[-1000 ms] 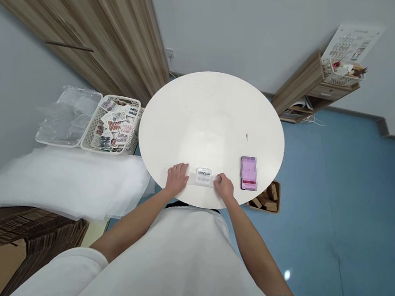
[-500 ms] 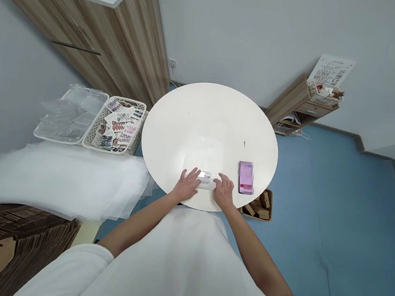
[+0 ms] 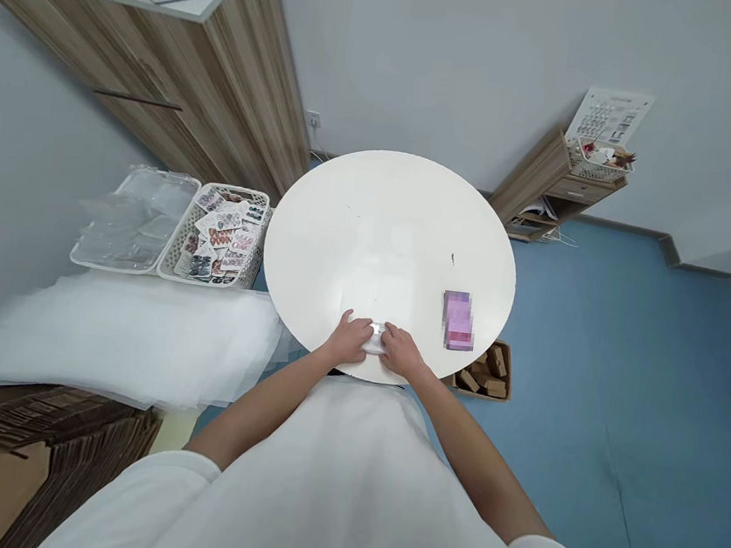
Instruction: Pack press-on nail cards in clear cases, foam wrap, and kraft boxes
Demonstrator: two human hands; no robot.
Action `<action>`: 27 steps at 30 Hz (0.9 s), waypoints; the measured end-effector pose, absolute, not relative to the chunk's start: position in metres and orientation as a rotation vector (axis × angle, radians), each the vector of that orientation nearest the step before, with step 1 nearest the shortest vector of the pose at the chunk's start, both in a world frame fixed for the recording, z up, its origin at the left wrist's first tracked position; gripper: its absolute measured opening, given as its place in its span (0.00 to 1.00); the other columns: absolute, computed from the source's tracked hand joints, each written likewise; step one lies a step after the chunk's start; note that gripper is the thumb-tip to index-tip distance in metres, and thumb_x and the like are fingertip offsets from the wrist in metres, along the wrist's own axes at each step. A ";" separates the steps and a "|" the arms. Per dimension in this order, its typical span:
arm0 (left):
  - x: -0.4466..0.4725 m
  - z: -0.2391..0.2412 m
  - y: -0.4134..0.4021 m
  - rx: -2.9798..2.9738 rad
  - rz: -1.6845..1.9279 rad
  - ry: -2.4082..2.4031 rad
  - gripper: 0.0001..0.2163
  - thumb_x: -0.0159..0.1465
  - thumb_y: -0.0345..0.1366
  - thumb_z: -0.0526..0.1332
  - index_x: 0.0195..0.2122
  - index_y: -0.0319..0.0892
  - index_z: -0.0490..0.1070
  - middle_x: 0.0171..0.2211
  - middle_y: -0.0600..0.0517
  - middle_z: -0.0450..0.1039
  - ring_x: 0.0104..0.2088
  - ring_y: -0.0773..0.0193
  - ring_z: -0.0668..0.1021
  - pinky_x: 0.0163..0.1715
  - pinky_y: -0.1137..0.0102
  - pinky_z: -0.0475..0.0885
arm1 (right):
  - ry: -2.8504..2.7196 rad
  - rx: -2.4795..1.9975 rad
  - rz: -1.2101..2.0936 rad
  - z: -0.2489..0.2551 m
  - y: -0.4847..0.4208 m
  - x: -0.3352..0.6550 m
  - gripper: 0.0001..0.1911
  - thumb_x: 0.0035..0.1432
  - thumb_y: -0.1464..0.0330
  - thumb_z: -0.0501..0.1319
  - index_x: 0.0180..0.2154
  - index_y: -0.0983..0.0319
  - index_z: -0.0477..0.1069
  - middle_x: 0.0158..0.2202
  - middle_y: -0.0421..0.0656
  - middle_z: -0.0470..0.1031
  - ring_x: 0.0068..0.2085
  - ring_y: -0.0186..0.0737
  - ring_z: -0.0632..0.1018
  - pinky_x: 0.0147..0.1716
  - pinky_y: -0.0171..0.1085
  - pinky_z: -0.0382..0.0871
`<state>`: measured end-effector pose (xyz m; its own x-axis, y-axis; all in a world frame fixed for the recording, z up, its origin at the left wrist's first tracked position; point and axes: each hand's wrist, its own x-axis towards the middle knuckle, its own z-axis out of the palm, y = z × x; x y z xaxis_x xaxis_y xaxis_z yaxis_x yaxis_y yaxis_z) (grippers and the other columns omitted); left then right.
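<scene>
A round white table [image 3: 397, 225] stands in front of me. At its near edge lies a small clear packet [image 3: 376, 330], mostly covered by my hands. My left hand [image 3: 350, 343] lies over the packet's left side with the fingers bent down on it. My right hand [image 3: 400, 352] presses on the right side, fingers curled, and the two hands almost touch above the packet. A pink phone [image 3: 459, 320] lies flat on the table to the right of my right hand.
Left of the table a white basket [image 3: 219, 235] holds several nail-tip cards, beside a clear tray [image 3: 129, 216] of plastic packets, on a surface under white cloth [image 3: 108, 333]. A wooden cabinet [image 3: 183, 77] is at back left, a small shelf [image 3: 547, 189] at back right, a cardboard box [image 3: 486, 377] on the blue floor.
My hands were apart at the packet's two ends; they have moved inward and now meet over it, hiding most of it. The view shifted slightly.
</scene>
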<state>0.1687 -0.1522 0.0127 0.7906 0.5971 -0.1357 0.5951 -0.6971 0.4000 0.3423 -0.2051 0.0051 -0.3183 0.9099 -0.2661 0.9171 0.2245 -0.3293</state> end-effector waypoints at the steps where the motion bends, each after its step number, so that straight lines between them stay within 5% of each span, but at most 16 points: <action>1: 0.165 0.014 -0.156 2.553 -0.012 0.861 0.14 0.48 0.34 0.58 0.37 0.42 0.64 0.46 0.45 0.66 0.45 0.55 0.70 0.54 0.52 0.44 | 2.461 1.823 -0.717 0.006 -0.212 0.341 0.13 0.45 0.70 0.59 0.37 0.63 0.62 0.51 0.52 0.61 0.45 0.46 0.68 0.43 0.43 0.60; 8: 0.146 0.024 -0.174 2.458 -0.059 0.796 0.13 0.49 0.38 0.56 0.37 0.44 0.62 0.34 0.52 0.69 0.42 0.57 0.71 0.52 0.55 0.49 | 2.495 1.814 -1.008 0.017 -0.235 0.337 0.13 0.45 0.66 0.57 0.36 0.61 0.60 0.34 0.42 0.69 0.34 0.39 0.69 0.34 0.37 0.60; 14: 0.148 0.034 -0.163 2.600 0.069 0.806 0.09 0.53 0.37 0.54 0.36 0.45 0.66 0.46 0.49 0.65 0.55 0.52 0.58 0.53 0.53 0.45 | 2.590 1.863 -0.984 0.026 -0.219 0.345 0.08 0.49 0.67 0.55 0.34 0.61 0.63 0.40 0.44 0.69 0.43 0.42 0.67 0.43 0.41 0.58; 17: 0.146 0.036 -0.162 2.621 0.083 0.860 0.11 0.53 0.40 0.56 0.37 0.45 0.67 0.46 0.47 0.64 0.53 0.51 0.60 0.52 0.53 0.45 | 2.636 1.956 -0.860 0.028 -0.220 0.347 0.07 0.52 0.65 0.55 0.34 0.60 0.65 0.45 0.46 0.66 0.47 0.44 0.65 0.46 0.43 0.57; 27: 0.154 0.025 -0.141 2.131 -0.153 1.092 0.12 0.60 0.42 0.48 0.40 0.46 0.67 0.39 0.50 0.71 0.42 0.58 0.71 0.43 0.61 0.59 | 2.461 2.134 -0.749 0.023 -0.210 0.345 0.15 0.60 0.64 0.47 0.43 0.61 0.66 0.36 0.45 0.72 0.39 0.41 0.70 0.41 0.40 0.60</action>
